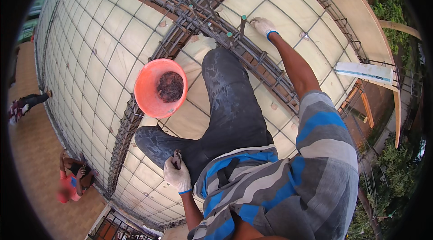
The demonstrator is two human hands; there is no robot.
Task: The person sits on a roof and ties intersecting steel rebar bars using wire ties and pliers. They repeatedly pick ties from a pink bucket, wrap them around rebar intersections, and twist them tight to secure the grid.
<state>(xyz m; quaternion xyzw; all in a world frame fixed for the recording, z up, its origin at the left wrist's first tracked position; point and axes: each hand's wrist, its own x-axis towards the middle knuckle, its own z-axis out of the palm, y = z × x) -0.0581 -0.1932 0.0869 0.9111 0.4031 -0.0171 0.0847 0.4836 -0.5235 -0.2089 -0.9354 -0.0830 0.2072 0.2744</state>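
My left hand [176, 173], in a white knit glove, holds a dark metal hand tool, apparently pliers, against my dark trousers near my left thigh. My right hand [261, 26], also gloved, reaches to the pale boarded deck just beyond a bundle of steel bars [257, 59] with short upright rods, its fingers loosely bent and nothing visible in them. An orange bucket [145, 100] with a tangle of short dark wire ties [169, 86] inside stands on the rebar to the left of my knees. Steel mesh [112, 32] covers the pale deck around me.
Two other people [74, 177] [28, 104] are at the brown tiled area [36, 145] along the left edge. At the right are a plywood edge board [374, 37], a white pipe-like length [363, 71], timber struts and a drop toward greenery.
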